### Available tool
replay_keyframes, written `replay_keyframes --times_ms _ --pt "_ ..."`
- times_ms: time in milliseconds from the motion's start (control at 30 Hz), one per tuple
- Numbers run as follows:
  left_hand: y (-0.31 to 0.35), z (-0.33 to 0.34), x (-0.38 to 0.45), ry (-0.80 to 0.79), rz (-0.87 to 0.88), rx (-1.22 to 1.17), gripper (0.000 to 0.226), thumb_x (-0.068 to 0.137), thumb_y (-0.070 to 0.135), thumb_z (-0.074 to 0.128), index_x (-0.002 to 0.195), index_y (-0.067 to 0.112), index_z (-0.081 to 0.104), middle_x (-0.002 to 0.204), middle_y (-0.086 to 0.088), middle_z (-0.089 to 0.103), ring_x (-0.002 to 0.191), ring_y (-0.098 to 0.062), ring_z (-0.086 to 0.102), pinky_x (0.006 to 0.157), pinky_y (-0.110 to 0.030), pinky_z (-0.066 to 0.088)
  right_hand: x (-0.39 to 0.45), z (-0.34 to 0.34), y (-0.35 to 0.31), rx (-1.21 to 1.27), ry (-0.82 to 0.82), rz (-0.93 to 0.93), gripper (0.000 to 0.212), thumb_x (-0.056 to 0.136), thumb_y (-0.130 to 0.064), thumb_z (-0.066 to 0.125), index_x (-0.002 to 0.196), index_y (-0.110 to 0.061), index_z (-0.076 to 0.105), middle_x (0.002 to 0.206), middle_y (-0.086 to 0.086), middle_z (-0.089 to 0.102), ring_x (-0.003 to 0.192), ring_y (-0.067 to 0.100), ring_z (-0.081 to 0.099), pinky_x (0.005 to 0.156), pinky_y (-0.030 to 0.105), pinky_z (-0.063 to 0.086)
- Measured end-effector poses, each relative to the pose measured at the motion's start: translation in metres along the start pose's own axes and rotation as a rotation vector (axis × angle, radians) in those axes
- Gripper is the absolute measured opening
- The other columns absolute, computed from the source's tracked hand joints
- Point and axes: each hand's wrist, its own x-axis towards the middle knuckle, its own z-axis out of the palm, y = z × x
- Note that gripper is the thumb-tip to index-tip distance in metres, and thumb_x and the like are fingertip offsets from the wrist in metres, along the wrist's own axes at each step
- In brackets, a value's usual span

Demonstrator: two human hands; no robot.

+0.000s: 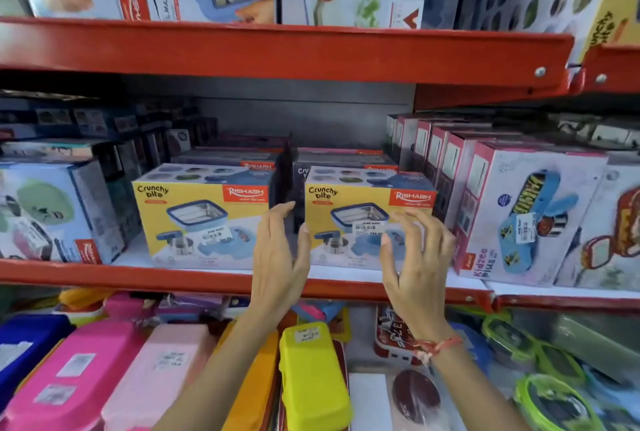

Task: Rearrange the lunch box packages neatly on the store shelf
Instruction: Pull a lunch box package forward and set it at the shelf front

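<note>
Two yellow lunch box packages stand at the front of the middle shelf (207,276), printed faces outward, long sides running along the shelf edge.

Right package (369,219): upright, front face square to the aisle, a price sticker near its middle. Its right end stands close to the row of pink boxes (450,167), which are shelved narrow end forward; whether they touch cannot be told from here.

Left package (204,219): same print, same way up, turned very slightly so a little of its top shows. A dark gap separates the two, and more flat boxes lie stacked behind both.

Left hand (280,257): open, fingers straight and together, palm facing right, held at the gap just off the right package's left end. No grip on anything.

Right hand (415,257): open, fingers spread and curled, in front of the right package's right half, a thread band at the wrist. Contact with the card looks unlikely but is not clear.

Judgement: the hands bracket the right package from either end, as one would to clasp it and slide it sideways or square it up. Closing the gap would leave both labels in one flush line.

Below: loose plastic lunch boxes in pink, yellow (311,375) and blue.
</note>
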Motion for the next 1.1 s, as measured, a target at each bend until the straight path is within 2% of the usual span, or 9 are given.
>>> replay_keyframes --times_ms 100,233,367,500,567,700,867,967,1100 --pt "-0.003 0.01 -0.005 -0.006 -0.154 -0.059 0.043 0.091 0.042 0.034 0.129 0.023 0.035 0.125 0.004 0.046 0.115 -0.016 0.049 0.096 -0.043 0.045 -0.006 0.0 0.009 0.111 0.05 0.135 0.033 0.093 -0.021 0.055 0.125 -0.011 0.054 0.13 0.015 0.049 0.122 0.029 0.042 0.109 0.024 0.021" --pt "0.002 0.016 -0.005 -0.027 -0.288 -0.163 0.051 0.092 0.047 0.027 0.137 0.023 0.029 0.136 0.009 0.042 0.123 -0.009 0.042 0.104 -0.034 0.036 -0.012 0.002 0.018 0.395 0.085 0.4 0.045 0.098 -0.032 0.045 0.138 -0.013 0.041 0.14 0.008 0.036 0.134 0.024 0.036 0.113 0.045 0.032" --pt "0.007 0.015 0.012 -0.094 -0.554 -0.529 0.06 0.084 0.065 0.019 0.128 0.034 0.045 0.125 0.013 0.055 0.115 -0.009 0.051 0.104 -0.033 0.036 0.015 -0.012 0.017 0.7 -0.032 0.746 0.049 0.102 -0.042 0.032 0.148 -0.026 0.032 0.147 -0.009 0.034 0.128 -0.011 0.033 0.111 0.019 0.027" --pt "0.017 0.002 0.024 -0.073 -0.633 -0.609 0.054 0.09 0.054 0.019 0.107 0.02 0.057 0.085 0.008 0.062 0.08 -0.005 0.059 0.073 -0.024 0.049 0.044 -0.026 0.017 0.935 -0.167 0.996 0.044 0.095 -0.06 0.026 0.108 -0.037 0.062 0.109 -0.017 0.065 0.099 0.003 0.06 0.087 0.03 0.047" --pt "0.014 -0.006 0.025 -0.041 -0.648 -0.636 0.055 0.09 0.052 0.026 0.102 0.012 0.062 0.09 0.001 0.067 0.08 -0.009 0.065 0.072 -0.026 0.053 0.054 -0.036 0.018 1.004 -0.15 1.033 0.042 0.099 -0.053 0.027 0.095 -0.03 0.062 0.092 -0.014 0.063 0.084 0.002 0.058 0.074 0.027 0.046" --pt "0.016 -0.025 0.033 0.019 -0.654 -0.69 0.046 0.089 0.047 0.038 0.083 0.011 0.067 0.095 -0.012 0.073 0.084 -0.019 0.072 0.077 -0.035 0.057 0.069 -0.051 0.022 1.109 -0.108 1.046 0.044 0.098 -0.047 0.038 0.073 -0.02 0.062 0.077 -0.002 0.068 0.083 0.016 0.062 0.082 0.037 0.049" --pt "0.032 -0.044 0.047 0.014 -0.625 -0.668 0.056 0.078 0.055 0.051 0.106 0.009 0.065 0.094 -0.005 0.075 0.083 -0.018 0.072 0.078 -0.036 0.056 0.083 -0.059 0.018 1.157 -0.137 0.906 0.041 0.095 -0.037 0.049 0.065 -0.026 0.074 0.067 -0.009 0.073 0.072 0.007 0.065 0.073 0.031 0.046" --pt "0.038 -0.053 0.05 0.008 -0.597 -0.648 0.056 0.076 0.058 0.052 0.089 0.006 0.068 0.064 0.005 0.073 0.059 -0.007 0.07 0.074 -0.036 0.054 0.087 -0.057 0.022 1.182 -0.144 0.869 0.038 0.094 -0.033 0.053 0.064 -0.024 0.074 0.067 -0.009 0.074 0.071 0.006 0.065 0.072 0.027 0.049" --pt "0.043 -0.056 0.045 -0.007 -0.57 -0.672 0.049 0.083 0.046 0.05 0.065 0.001 0.055 0.025 0.009 0.044 0.029 0.0 0.046 0.058 -0.038 0.045 0.088 -0.057 0.022 1.167 -0.17 0.821 0.044 0.092 -0.035 0.054 0.054 -0.026 0.073 0.058 -0.007 0.071 0.057 0.005 0.062 0.047 0.016 0.044"
